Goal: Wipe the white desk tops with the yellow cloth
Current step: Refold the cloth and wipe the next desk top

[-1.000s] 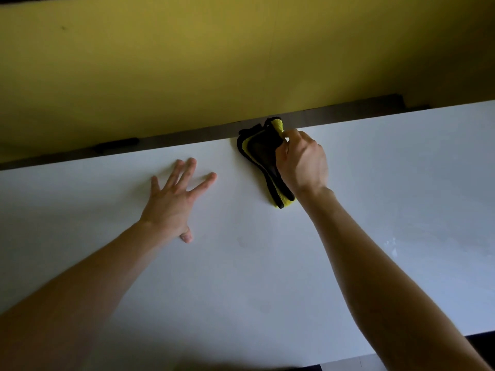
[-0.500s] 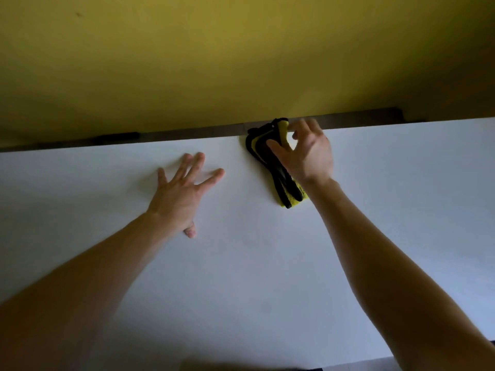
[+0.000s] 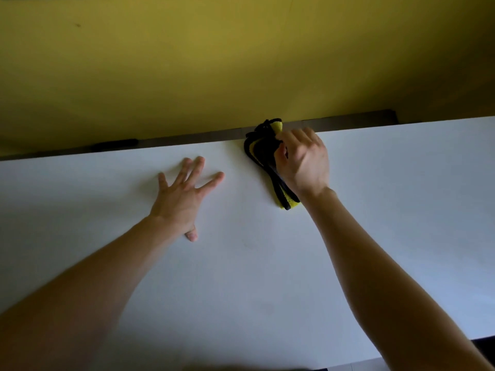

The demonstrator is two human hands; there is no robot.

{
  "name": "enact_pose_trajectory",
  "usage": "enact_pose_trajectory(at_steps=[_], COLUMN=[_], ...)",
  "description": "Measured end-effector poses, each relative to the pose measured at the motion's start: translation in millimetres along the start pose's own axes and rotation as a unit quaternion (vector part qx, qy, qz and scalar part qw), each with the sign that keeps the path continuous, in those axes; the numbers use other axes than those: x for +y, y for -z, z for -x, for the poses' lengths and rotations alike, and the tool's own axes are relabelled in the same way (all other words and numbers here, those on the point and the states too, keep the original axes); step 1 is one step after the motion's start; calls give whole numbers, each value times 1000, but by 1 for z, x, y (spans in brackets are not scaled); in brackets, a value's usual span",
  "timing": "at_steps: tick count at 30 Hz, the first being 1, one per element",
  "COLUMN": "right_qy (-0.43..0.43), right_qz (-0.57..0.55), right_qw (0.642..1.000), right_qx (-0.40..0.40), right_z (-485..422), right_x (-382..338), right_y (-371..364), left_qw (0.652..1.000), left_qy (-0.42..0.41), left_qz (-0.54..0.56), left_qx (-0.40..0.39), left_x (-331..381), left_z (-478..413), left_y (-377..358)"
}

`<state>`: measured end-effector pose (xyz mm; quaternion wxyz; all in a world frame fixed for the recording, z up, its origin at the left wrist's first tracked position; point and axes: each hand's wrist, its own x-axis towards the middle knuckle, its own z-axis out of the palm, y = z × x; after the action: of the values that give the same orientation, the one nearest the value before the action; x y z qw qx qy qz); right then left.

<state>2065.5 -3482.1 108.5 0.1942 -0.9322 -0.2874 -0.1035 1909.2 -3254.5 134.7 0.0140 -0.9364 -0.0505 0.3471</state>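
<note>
I see the right hand (image 3: 302, 162) gripping the bunched yellow cloth (image 3: 261, 153), fingers curled over it, at the far edge of the white desk top (image 3: 267, 277), below the yellow wall (image 3: 241, 62). Left hand (image 3: 182, 199) flat on desk, fingers spread, holding nothing.

An office-like room: white desk top (image 3: 267, 277) against a yellow wall (image 3: 214, 62).

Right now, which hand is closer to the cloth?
Right. The right hand grips the cloth; the left hand rests flat on the desk, apart to its left.
</note>
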Motion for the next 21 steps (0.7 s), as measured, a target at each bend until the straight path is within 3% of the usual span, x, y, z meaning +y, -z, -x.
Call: enact_pose_trajectory(at_steps=[4,5,8,10,14,19,21], right_qy=[181,186,7,-59,72,51,84], right_qz=[-51,-65,-101,-109,-126,-91,-71], right_qw=[977,975,995,992,976,983,980], right_qx=[-102,-100,23,20,-165,-148,-165], right_z=[27,28,10,-3,10,25,30], right_x=[-1,5,35,47,19,-17,-32], right_y=[-8,-6,3,1,-37,-43,-44], left_qw=[1000,1000,1000,1000,1000,1000,1000], left_qy=[-1,-1,-2,0,3,8,11], left_qz=[4,6,12,12,14,5,3], left_qx=[6,4,-4,-5,-6,-5,-5], left_x=[0,0,0,1,1,3,4], left_z=[0,0,0,0,0,1,1], left_y=[0,1,1,2,2,3,4])
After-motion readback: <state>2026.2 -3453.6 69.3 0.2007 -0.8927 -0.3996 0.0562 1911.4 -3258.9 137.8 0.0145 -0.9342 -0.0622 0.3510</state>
